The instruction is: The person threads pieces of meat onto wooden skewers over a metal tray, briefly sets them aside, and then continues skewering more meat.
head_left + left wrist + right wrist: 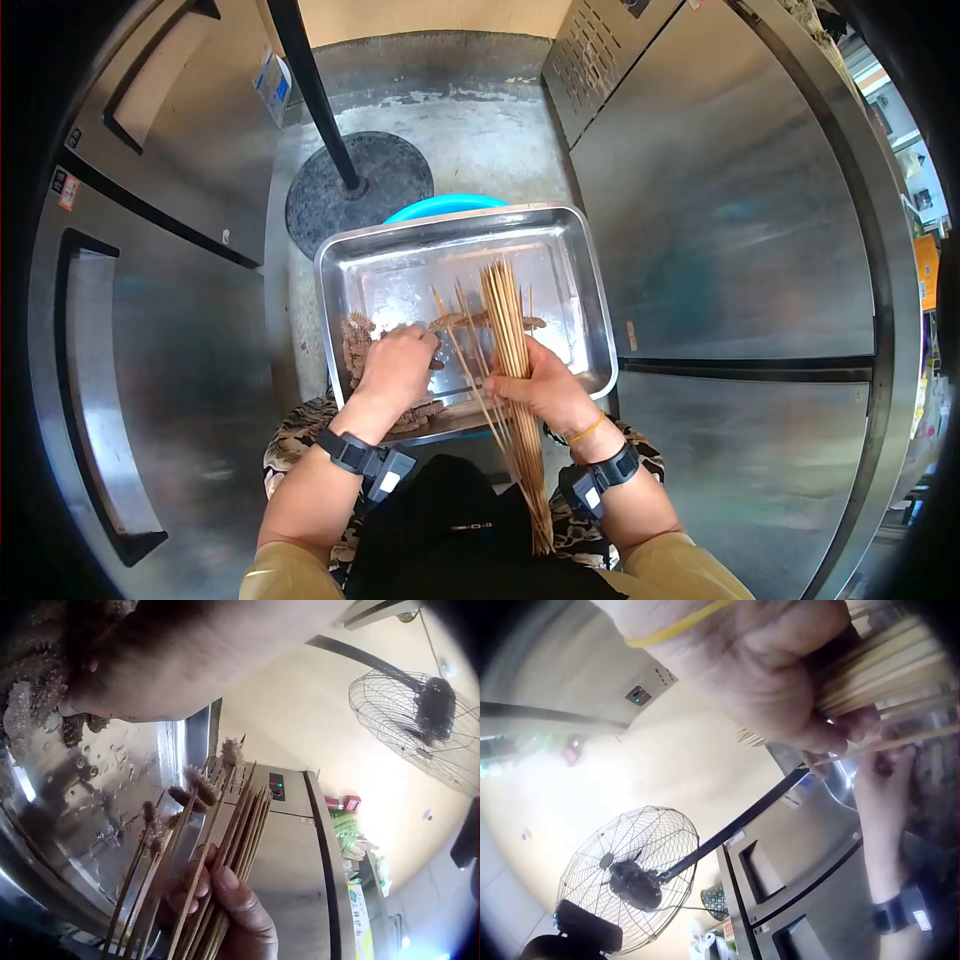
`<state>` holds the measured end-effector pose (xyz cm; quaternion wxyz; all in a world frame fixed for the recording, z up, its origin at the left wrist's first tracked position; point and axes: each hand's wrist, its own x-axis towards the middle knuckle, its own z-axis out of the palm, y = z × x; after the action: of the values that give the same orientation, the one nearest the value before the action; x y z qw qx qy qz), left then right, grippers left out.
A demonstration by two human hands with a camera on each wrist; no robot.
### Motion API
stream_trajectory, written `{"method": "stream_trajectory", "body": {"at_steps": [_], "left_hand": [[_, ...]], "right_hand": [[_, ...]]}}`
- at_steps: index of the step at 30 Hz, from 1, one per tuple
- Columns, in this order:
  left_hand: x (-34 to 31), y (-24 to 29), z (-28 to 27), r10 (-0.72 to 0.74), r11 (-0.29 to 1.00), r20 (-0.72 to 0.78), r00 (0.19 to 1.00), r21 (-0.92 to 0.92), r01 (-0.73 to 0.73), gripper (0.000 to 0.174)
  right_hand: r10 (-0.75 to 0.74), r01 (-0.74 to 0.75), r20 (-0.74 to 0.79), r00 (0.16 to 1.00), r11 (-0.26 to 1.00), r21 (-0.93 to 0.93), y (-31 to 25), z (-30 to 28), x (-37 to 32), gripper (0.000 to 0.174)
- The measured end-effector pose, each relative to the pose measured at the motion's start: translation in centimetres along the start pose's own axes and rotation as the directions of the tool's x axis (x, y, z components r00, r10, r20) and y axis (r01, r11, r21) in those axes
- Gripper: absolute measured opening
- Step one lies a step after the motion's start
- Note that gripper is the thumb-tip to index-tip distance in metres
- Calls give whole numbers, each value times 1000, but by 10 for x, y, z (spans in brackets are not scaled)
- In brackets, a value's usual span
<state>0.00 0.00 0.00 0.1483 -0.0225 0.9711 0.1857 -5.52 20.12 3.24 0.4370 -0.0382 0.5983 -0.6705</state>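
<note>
A thick bundle of bamboo skewers [510, 330] is gripped in my right hand [545, 388], points away from me. Several skewers fan out to the left of the bundle; in the left wrist view brown, spiky-skinned food pieces [200, 787] are threaded near their tips. My left hand [398, 368] is low over the left side of a steel tray [600, 340], fingers bent down among more brown knobbly pieces [357, 345]. A dark piece [437, 365] shows beside its fingertips. I cannot tell whether the fingers pinch it.
Under the tray's far edge shows a blue basin [445, 206]. Beyond it stands a black round base [385, 165] with a pole, part of a fan [630, 877]. Steel cabinets [730, 200] flank both sides.
</note>
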Motion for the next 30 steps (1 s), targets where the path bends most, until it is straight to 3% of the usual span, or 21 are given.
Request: {"method": "stream_trajectory", "body": {"at_steps": [3,8,11,15,18,19,21,22,25,26,29,30], "left_hand": [[-5,-10,-13,-30,999,28,999,13,30,19],[-2,7,0,112,991,-32,993,-75,-114,19],[1,2,21,169,986,-76,983,20,-168,22],[-1,10,15,135,991,-80,988,-12,-137,23],[-2,9,-7,83,991,124,989,-118,-68,18],[-1,7,-15,104,946,177,979,-323,-42,15],[-1,-2,-29,178,738,271,946,-672,54,9],[-2,-7,-28,273,432,214,938,-899,79,9],[2,-6,-45,160,-36,59,985,-997,65,10],[6,-8,-40,16,-129,24,1000,-991,26,17],[20,-11,-32,-276,-277,-13,961,-956,-92,19],[23,-13,-29,-300,-311,-18,954,-943,-116,22]], "right_hand": [[-14,13,17,1000,999,48,3,12,8,27],[18,-19,-21,1000,1000,-3,-2,-2,-1,28],[0,-1,-8,1000,1000,-22,0,2,3,28],[11,-11,-7,1000,999,-43,0,2,3,29],[9,-9,-4,1000,1000,-26,3,-1,5,30],[6,-6,-13,1000,1000,-17,3,-3,4,30],[3,-4,-39,999,1000,-21,3,-3,4,31],[4,-6,-54,999,999,-35,2,-1,4,31],[9,-14,-60,998,997,-81,1,3,5,31],[11,-16,-53,999,995,-98,1,5,6,30],[18,-21,-24,1000,993,-113,-3,12,7,30],[26,-26,-7,1000,994,-103,-2,14,7,30]]}}
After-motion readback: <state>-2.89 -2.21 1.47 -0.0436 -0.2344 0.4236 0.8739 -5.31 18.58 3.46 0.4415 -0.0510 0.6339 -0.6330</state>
